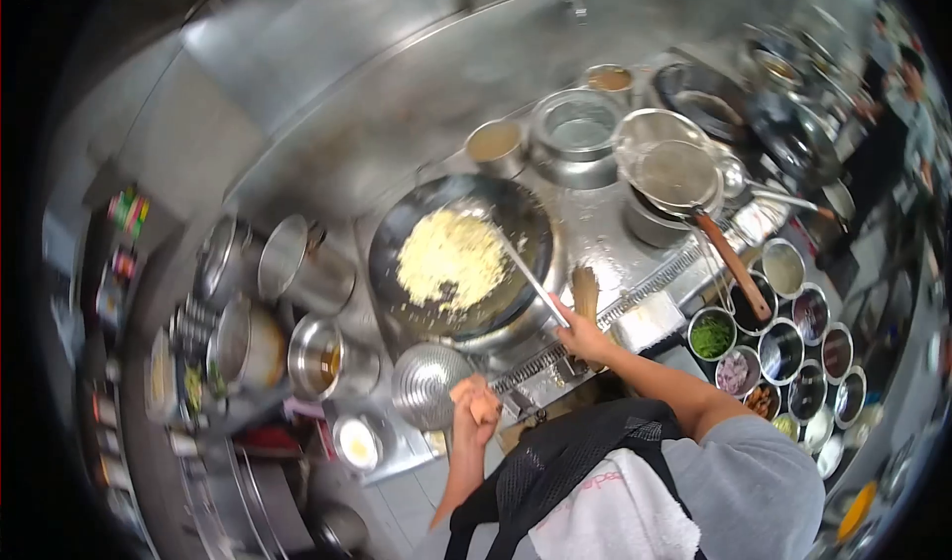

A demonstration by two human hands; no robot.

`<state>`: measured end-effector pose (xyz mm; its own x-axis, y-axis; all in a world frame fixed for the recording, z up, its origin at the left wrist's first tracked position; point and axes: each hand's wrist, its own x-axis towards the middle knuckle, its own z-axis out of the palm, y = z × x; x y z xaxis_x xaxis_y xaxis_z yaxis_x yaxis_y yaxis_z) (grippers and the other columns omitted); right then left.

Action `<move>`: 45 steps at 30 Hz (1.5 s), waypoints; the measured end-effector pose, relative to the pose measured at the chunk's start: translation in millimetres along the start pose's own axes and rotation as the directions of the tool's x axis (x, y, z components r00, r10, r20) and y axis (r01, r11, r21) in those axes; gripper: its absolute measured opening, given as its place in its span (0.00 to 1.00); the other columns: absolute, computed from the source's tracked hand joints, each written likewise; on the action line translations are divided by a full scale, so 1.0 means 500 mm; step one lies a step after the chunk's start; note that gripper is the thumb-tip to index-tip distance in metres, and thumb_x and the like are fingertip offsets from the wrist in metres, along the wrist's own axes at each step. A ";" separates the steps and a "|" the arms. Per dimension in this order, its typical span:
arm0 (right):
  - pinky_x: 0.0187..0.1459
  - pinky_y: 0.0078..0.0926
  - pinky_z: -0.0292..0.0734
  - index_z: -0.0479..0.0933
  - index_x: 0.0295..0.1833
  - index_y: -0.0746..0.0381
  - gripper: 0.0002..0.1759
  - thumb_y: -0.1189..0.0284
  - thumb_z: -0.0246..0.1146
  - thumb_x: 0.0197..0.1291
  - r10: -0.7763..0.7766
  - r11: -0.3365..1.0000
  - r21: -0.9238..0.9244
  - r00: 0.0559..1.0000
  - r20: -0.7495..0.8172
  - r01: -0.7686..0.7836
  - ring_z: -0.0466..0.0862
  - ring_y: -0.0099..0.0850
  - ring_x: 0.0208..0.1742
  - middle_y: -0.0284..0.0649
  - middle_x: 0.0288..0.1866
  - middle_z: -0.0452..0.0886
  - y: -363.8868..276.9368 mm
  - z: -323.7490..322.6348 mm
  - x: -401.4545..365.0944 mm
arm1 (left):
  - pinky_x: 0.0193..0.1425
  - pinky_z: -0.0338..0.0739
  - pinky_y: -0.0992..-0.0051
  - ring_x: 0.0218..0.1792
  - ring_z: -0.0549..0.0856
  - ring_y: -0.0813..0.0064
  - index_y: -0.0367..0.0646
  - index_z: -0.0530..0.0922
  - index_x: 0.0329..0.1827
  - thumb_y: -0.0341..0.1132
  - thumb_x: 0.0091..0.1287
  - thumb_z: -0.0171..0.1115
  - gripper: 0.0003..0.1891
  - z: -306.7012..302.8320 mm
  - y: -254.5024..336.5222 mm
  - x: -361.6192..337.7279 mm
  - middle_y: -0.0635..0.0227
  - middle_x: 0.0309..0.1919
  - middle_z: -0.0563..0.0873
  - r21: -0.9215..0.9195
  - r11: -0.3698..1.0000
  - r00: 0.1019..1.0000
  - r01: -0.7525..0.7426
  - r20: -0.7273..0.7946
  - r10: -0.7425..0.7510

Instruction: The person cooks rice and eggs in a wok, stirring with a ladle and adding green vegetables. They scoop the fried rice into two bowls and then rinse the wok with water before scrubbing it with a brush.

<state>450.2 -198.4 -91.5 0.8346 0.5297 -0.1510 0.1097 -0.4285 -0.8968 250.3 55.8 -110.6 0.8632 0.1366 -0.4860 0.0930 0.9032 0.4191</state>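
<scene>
A black wok [526, 213] sits on the steel stove, with a heap of yellow-white rice or egg [451, 258] in it. My right hand [580, 337] grips the long metal handle of a ladle [526, 273], whose far end lies in the food. A wooden wok handle [585, 292] sticks up just beside that hand. My left hand [474, 406] is closed in a fist at the front edge of the stove. It appears to hold the round perforated strainer [428, 387] right next to it, whose handle is hidden.
Several small steel bowls of chopped ingredients [783, 347] stand at the right. A wire skimmer with a wooden handle [684, 178] rests on a pot. Steel pots [322, 357] and lids crowd the left. Sauce containers [570, 129] sit behind the wok. Another person [897, 114] stands at the far right.
</scene>
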 end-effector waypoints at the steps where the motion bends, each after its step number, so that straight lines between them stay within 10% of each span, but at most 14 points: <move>1: 0.45 0.40 0.79 0.50 0.84 0.45 0.41 0.71 0.58 0.69 -0.070 0.995 0.074 0.997 -0.032 0.072 0.84 0.43 0.35 0.54 0.40 0.83 0.008 0.010 0.004 | 0.36 0.84 0.67 0.38 0.84 0.67 0.44 0.75 0.50 0.29 0.58 0.63 0.15 0.009 0.013 0.014 0.64 0.39 0.82 -0.020 0.999 0.999 -0.044 -0.003 0.044; 7: 0.53 0.29 0.78 0.56 0.82 0.59 0.36 0.73 0.59 0.71 -0.138 0.989 0.039 0.985 -0.107 0.143 0.83 0.32 0.52 0.54 0.73 0.72 -0.032 -0.047 0.060 | 0.52 0.85 0.54 0.45 0.84 0.60 0.47 0.74 0.50 0.28 0.59 0.65 0.16 0.124 0.113 0.055 0.63 0.45 0.80 -0.106 0.994 0.996 -0.013 -0.092 0.003; 10: 0.37 0.34 0.83 0.57 0.82 0.51 0.34 0.66 0.57 0.73 -0.261 0.955 -0.191 0.948 -0.182 0.226 0.84 0.34 0.30 0.49 0.45 0.86 -0.029 -0.054 0.171 | 0.50 0.85 0.49 0.44 0.84 0.57 0.51 0.73 0.49 0.31 0.62 0.67 0.14 0.168 0.136 0.103 0.61 0.47 0.78 0.045 0.999 0.996 -0.013 -0.086 0.017; 11: 0.25 0.35 0.79 0.56 0.82 0.46 0.35 0.64 0.57 0.73 0.011 0.999 0.045 0.997 -0.076 -0.007 0.80 0.32 0.20 0.45 0.30 0.81 -0.108 -0.056 0.170 | 0.46 0.86 0.49 0.39 0.85 0.56 0.50 0.73 0.48 0.32 0.62 0.67 0.14 0.169 0.137 0.134 0.60 0.42 0.79 0.026 1.000 0.995 -0.005 -0.095 0.007; 14: 0.21 0.33 0.76 0.56 0.82 0.45 0.35 0.63 0.58 0.73 0.068 0.988 0.125 0.982 0.174 -0.090 0.79 0.29 0.20 0.46 0.30 0.80 -0.163 0.018 0.219 | 0.37 0.86 0.50 0.31 0.85 0.56 0.49 0.73 0.46 0.33 0.60 0.68 0.14 0.105 0.128 0.234 0.59 0.35 0.80 -0.029 0.998 0.993 0.056 -0.103 -0.058; 16: 0.45 0.44 0.82 0.56 0.82 0.47 0.35 0.66 0.57 0.72 -0.417 0.892 -0.134 0.901 0.121 0.431 0.87 0.50 0.38 0.59 0.45 0.85 -0.119 0.064 0.227 | 0.32 0.86 0.52 0.27 0.84 0.56 0.49 0.72 0.44 0.33 0.59 0.68 0.14 0.113 0.129 0.245 0.59 0.33 0.79 -0.045 0.993 0.990 0.108 -0.091 -0.112; 20: 0.55 0.49 0.78 0.56 0.81 0.44 0.36 0.67 0.57 0.70 -0.151 0.888 -0.372 0.935 0.321 0.271 0.82 0.60 0.54 0.64 0.56 0.81 -0.165 -0.047 0.052 | 0.27 0.85 0.56 0.26 0.82 0.60 0.46 0.71 0.43 0.32 0.63 0.64 0.10 0.136 0.125 0.211 0.62 0.31 0.77 0.059 0.998 0.990 0.002 -0.143 0.006; 28: 0.42 0.53 0.79 0.56 0.81 0.38 0.37 0.64 0.60 0.70 -0.088 0.763 -0.630 0.989 0.119 0.144 0.85 0.57 0.33 0.58 0.30 0.84 -0.096 -0.134 -0.104 | 0.29 0.85 0.57 0.27 0.83 0.60 0.47 0.71 0.42 0.34 0.65 0.64 0.10 0.124 0.120 0.221 0.60 0.32 0.79 0.114 0.993 0.993 -0.002 -0.120 0.016; 36: 0.52 0.35 0.80 0.61 0.80 0.44 0.32 0.66 0.58 0.73 -0.419 0.860 -0.170 0.857 0.299 0.480 0.86 0.57 0.47 0.59 0.46 0.85 -0.190 -0.235 -0.327 | 0.33 0.86 0.59 0.28 0.84 0.64 0.46 0.76 0.36 0.34 0.70 0.57 0.04 0.188 0.033 0.012 0.60 0.36 0.83 0.005 0.998 0.989 -0.060 -0.132 0.060; 39: 0.50 0.44 0.81 0.62 0.79 0.38 0.31 0.63 0.57 0.73 -0.015 0.865 -0.468 0.942 0.336 0.181 0.86 0.57 0.43 0.57 0.43 0.86 -0.206 -0.227 -0.279 | 0.35 0.86 0.60 0.30 0.83 0.67 0.47 0.75 0.36 0.32 0.70 0.58 0.03 0.120 0.053 0.165 0.63 0.35 0.83 -0.055 0.996 0.997 -0.071 -0.019 0.070; 42: 0.41 0.53 0.79 0.61 0.78 0.34 0.31 0.61 0.56 0.72 -0.070 0.749 -0.639 0.979 0.192 0.178 0.85 0.57 0.35 0.57 0.32 0.84 -0.168 -0.160 -0.148 | 0.35 0.84 0.62 0.32 0.82 0.69 0.48 0.74 0.41 0.37 0.74 0.59 0.05 0.164 -0.007 0.091 0.66 0.33 0.81 0.017 0.952 0.951 -0.307 -0.039 0.307; 45: 0.40 0.55 0.79 0.60 0.79 0.37 0.31 0.63 0.56 0.72 -0.090 0.752 -0.643 0.989 0.118 0.145 0.84 0.58 0.35 0.60 0.31 0.83 -0.202 -0.112 -0.144 | 0.29 0.81 0.65 0.33 0.82 0.68 0.48 0.73 0.44 0.38 0.75 0.56 0.05 -0.009 -0.093 0.056 0.64 0.34 0.81 -0.006 0.992 0.990 -0.122 0.063 0.123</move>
<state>409.0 -234.2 33.4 0.7519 0.6487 -0.1177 0.5507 -0.7162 -0.4287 268.0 19.4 -147.3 0.8978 0.2202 -0.3813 -0.0165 0.8822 0.4705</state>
